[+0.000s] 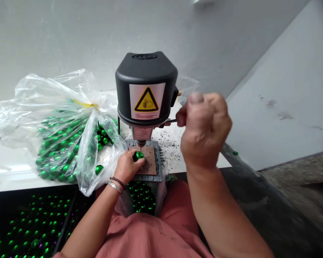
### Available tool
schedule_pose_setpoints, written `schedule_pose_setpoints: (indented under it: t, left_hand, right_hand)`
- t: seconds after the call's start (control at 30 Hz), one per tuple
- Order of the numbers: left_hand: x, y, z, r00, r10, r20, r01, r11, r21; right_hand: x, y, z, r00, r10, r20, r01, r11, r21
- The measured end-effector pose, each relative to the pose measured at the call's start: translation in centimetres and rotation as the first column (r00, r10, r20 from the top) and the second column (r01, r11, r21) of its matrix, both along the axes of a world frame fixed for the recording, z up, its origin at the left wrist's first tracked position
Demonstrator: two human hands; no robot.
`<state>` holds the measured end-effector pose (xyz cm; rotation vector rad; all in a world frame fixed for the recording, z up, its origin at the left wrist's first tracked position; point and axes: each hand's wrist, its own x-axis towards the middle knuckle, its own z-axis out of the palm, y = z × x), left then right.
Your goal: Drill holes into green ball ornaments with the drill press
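Observation:
Under the bit of a black bench drill press [146, 75], my left hand [127, 165] pinches a shiny green ball [139, 155] between thumb and fingers. The ball rests on a brown board [150, 165] laid over the drill's grey base plate [158, 172]. The drill bit [141, 147] comes down at the ball's top; whether it has entered the ball I cannot tell. To the right of the drill head, my right hand [204, 125] is closed around the end of the feed lever [172, 121], whose grip is mostly hidden by my fingers.
A clear plastic bag [88, 154] of green balls, with a yellow tie [86, 104], lies left of the drill. One loose ball [99, 169] is near its mouth. Dark shavings [174, 141] litter the white table [0, 175]. More green balls [141, 197] are below the table edge.

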<state>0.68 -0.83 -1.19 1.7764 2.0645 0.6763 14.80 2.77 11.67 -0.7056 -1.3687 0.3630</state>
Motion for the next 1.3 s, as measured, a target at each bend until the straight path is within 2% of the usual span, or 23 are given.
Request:
schedule_pose_setpoints:
  t: [0.07,0.1,0.2,0.27,0.33,0.4,0.43,0.47,0.53,0.6,0.67,0.73,0.87,1.0,1.07,1.17,1.23,1.3]
  left_hand:
    - [-0.2,-0.9,0.9,0.999,-0.032,0.014,0.033,0.998,-0.061]
    - [-0.3,-1.6,1.4,0.996,-0.084,0.030,0.087,0.991,-0.104]
    - [-1.0,-3.8,2.9,0.939,-0.307,0.153,0.335,0.916,-0.222]
    - [-1.5,-4.8,3.8,0.902,-0.368,0.223,0.417,0.878,-0.236]
    - [-2.4,-5.1,4.4,0.929,-0.308,0.204,0.345,0.921,-0.183]
    - [-3.8,-4.7,4.8,0.985,-0.151,0.081,0.157,0.984,-0.079]
    - [-4.8,-4.4,4.8,0.999,-0.051,-0.008,0.050,0.998,-0.030]
    - [-5.8,-4.2,4.7,0.992,0.049,-0.116,-0.050,0.999,-0.001]
    - [-7.9,-4.0,4.3,0.919,0.168,-0.356,-0.197,0.979,-0.045]
    - [-9.5,-4.5,3.5,0.853,0.155,-0.498,-0.254,0.957,-0.137]
    - [-10.0,-5.2,2.7,0.822,0.069,-0.565,-0.234,0.946,-0.225]
    - [-9.7,-5.8,1.8,0.798,0.036,-0.601,-0.235,0.938,-0.256]
    - [-8.6,-5.5,-0.1,0.768,0.091,-0.634,-0.285,0.935,-0.211]
    - [-9.3,-4.3,-1.7,0.779,0.193,-0.597,-0.307,0.947,-0.094]
    - [-9.8,-4.1,-1.8,0.787,0.262,-0.559,-0.320,0.947,-0.006]
    - [-10.3,-3.6,-1.0,0.814,0.358,-0.458,-0.310,0.934,0.180]
    - [-10.7,-2.6,-0.2,0.842,0.372,-0.391,-0.283,0.921,0.267]
    - [-11.3,-1.0,0.4,0.864,0.344,-0.367,-0.255,0.929,0.269]
  right_hand:
    - [-0.1,1.0,1.6,0.998,0.064,-0.022,-0.065,0.997,-0.041]
    - [-0.1,1.5,2.0,0.996,0.079,-0.028,-0.081,0.995,-0.055]
    - [-0.3,2.3,2.1,0.991,0.116,-0.070,-0.120,0.991,-0.054]
    - [-0.5,2.5,1.8,0.982,0.152,-0.112,-0.157,0.987,-0.029]
    - [-0.5,2.4,1.6,0.972,0.183,-0.146,-0.187,0.982,-0.015]
    - [-0.5,2.4,1.6,0.968,0.194,-0.160,-0.198,0.980,-0.010]
    - [-0.5,2.4,1.6,0.968,0.194,-0.161,-0.198,0.980,-0.010]
    - [-0.5,2.4,1.6,0.968,0.192,-0.161,-0.196,0.980,-0.013]
    - [-0.5,2.4,1.7,0.970,0.186,-0.156,-0.190,0.982,-0.013]
    - [-0.5,2.4,1.6,0.970,0.188,-0.153,-0.192,0.981,-0.010]
    - [-0.4,2.3,1.6,0.972,0.183,-0.149,-0.187,0.982,-0.014]
    - [-0.5,2.2,1.5,0.975,0.164,-0.147,-0.170,0.985,-0.026]
    - [-0.4,1.7,1.3,0.984,0.114,-0.135,-0.121,0.992,-0.043]
    - [-0.1,1.3,1.1,0.993,0.060,-0.100,-0.068,0.995,-0.077]
    - [0.0,1.2,1.0,0.995,0.055,-0.080,-0.063,0.993,-0.104]
    - [0.1,1.1,1.0,0.996,0.064,-0.063,-0.071,0.990,-0.121]
    - [0.0,1.1,1.0,0.996,0.059,-0.070,-0.067,0.991,-0.119]
    - [0.0,1.1,1.0,0.996,0.047,-0.081,-0.057,0.990,-0.127]
